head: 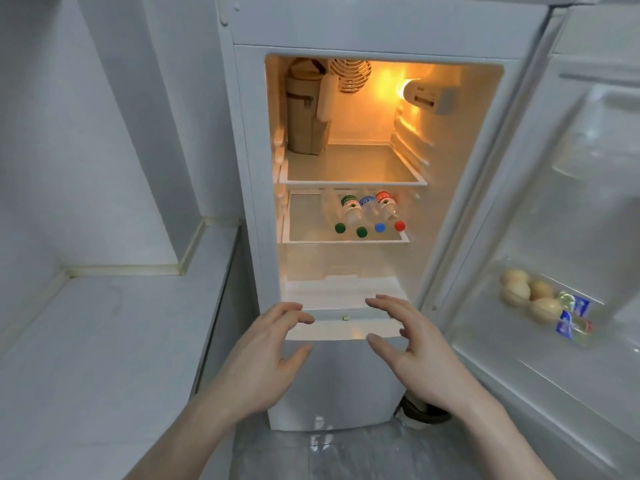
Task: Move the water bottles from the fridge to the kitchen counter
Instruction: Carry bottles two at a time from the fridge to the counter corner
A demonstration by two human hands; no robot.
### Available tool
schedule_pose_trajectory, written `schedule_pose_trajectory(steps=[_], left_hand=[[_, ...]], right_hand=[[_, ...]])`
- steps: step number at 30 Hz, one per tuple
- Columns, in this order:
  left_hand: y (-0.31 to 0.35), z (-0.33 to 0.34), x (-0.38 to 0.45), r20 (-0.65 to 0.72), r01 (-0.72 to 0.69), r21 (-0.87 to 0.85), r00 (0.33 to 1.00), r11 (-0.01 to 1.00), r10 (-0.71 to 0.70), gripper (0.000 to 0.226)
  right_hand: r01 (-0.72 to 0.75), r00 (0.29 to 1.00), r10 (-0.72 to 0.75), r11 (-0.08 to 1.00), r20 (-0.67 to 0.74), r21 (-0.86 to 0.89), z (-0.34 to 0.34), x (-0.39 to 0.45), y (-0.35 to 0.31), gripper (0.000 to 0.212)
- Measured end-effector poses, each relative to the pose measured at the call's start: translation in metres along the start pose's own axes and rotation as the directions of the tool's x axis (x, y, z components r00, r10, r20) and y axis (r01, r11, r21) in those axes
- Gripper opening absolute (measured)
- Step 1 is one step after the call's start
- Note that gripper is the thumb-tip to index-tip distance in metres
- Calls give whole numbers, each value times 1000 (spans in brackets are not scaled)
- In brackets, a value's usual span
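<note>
Water bottles (363, 211) lie on their sides on the fridge's (381, 29) lower shelf (346, 241), four of them close together with caps toward me: two green, then blue, then red at the right. Going left to right, the kitchen counter (104, 341) stands just beside the fridge at my left. My left hand (266, 355) hovers in front of the fridge below the shelves, fingers spread and relaxed, holding nothing. My right hand (415, 348) hovers beside it, likewise spread wide and holding nothing. On the upper shelf, a tan bag (306, 116) stands at the back left. The fridge door (571, 202) hangs open at my right, with eggs (530, 294) and blue-labelled packets (573, 317) in its lower bin.
</note>
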State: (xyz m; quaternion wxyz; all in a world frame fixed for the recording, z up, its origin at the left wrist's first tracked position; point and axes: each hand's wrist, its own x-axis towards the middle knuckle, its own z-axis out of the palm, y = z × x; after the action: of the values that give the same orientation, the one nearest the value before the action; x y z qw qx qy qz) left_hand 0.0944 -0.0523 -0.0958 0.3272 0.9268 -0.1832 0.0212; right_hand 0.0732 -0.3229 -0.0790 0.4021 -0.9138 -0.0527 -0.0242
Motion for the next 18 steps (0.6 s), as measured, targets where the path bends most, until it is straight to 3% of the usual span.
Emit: schedule_pose_trajectory(steps=[8,18], left_hand=[[-24,12,103,41,-14,44,999,999,12,35],[-45,47,266,158,121,141,977,983,-143,50]], right_hand=[[-5,1000,5,999,1,41,-7,100,33,49],[-76,996,75,997,48,27,-10,242,94,55]])
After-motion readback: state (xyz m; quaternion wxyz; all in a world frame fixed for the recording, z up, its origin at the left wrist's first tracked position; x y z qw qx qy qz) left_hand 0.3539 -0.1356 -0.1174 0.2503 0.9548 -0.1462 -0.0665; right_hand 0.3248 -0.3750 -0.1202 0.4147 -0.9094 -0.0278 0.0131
